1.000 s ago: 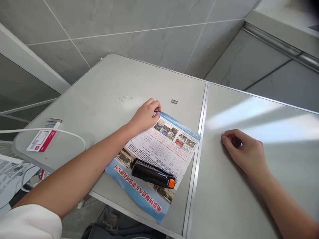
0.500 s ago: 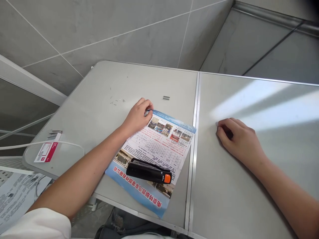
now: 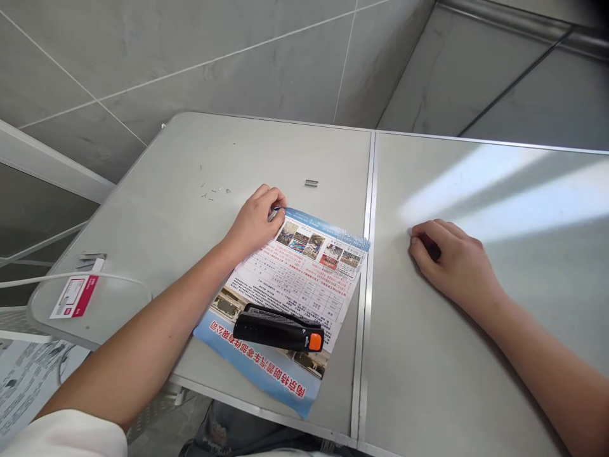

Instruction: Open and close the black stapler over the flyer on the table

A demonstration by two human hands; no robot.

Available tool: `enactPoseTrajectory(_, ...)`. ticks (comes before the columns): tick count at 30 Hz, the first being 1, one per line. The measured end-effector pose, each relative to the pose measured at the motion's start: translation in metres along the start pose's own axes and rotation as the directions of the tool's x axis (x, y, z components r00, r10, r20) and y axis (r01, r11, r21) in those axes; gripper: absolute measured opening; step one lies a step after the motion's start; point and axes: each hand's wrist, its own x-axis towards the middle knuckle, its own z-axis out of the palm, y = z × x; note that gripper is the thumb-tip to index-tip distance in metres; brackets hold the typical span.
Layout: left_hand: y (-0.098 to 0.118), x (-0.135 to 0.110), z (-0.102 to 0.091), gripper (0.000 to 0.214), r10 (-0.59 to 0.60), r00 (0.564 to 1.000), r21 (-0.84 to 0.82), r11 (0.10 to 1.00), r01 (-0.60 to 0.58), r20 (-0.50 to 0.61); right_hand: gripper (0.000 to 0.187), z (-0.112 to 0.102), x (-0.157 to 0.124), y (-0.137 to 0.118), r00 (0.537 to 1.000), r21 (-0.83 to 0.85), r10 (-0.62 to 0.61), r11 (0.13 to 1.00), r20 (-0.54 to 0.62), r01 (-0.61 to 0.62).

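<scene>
Touching flyer point(image 3: 295, 282) edge, left hand point(image 3: 259, 217); open tabletop point(image 3: 428, 387) rightward

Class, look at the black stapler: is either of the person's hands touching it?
No, the black stapler lies on the printed sheet, apart from both the left hand and the right hand.

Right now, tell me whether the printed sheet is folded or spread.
Spread: no fold shows in the sheet, its print visible around the stapler.

"南京特朗普汽车零部件有限公司" on leaflet point(image 3: 291, 285); red, upside-down
</scene>
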Motion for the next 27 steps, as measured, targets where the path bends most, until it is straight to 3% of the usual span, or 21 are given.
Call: enactPoseTrajectory(27, -0.0037, 0.0003, 0.0025, 0.014, 0.021, 1.0, 0.005, 1.0, -0.021, -0.012, 0.004, 0.0016, -0.0002, 0.001, 1.0, 0.002, 0.001, 1.0, 0.003, -0.001)
